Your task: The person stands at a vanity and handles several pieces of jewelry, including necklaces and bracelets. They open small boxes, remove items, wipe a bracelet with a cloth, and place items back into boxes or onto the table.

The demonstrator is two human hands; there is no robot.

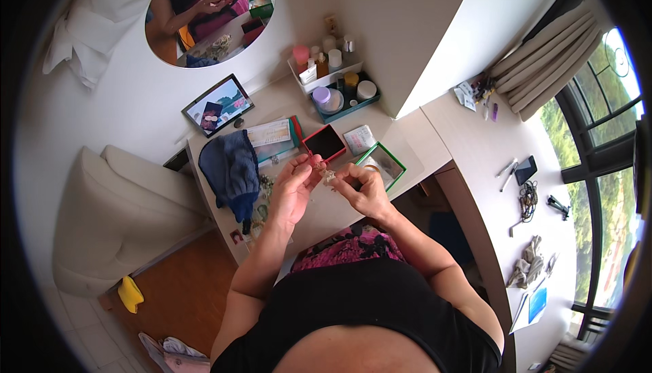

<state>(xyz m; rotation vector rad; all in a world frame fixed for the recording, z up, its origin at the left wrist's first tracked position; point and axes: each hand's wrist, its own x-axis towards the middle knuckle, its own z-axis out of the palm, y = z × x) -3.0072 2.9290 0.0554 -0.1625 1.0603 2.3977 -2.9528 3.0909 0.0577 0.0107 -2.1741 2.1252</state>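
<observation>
Over the pale desk, my left hand (294, 187) pinches a small pink-red piece (317, 161) between thumb and fingers. My right hand (365, 189) pinches a small cream-coloured piece (329, 176) right beside it. The two pieces touch or are joined; what they are exactly is too small to tell. Behind my hands stands an open red box (325, 144) with a dark inside. An open green-rimmed box (387, 167) is partly behind my right hand and has a ring-shaped item in it. Beaded items (266, 185) lie left of my left hand.
A blue cloth (229, 167) hangs over the desk's left edge. A framed picture (218, 105), a cosmetics tray (344, 108) and a small white packet (359, 139) stand or lie farther back. The window-side counter holds a phone (525, 170), cables (528, 201) and crumpled cloth (527, 263).
</observation>
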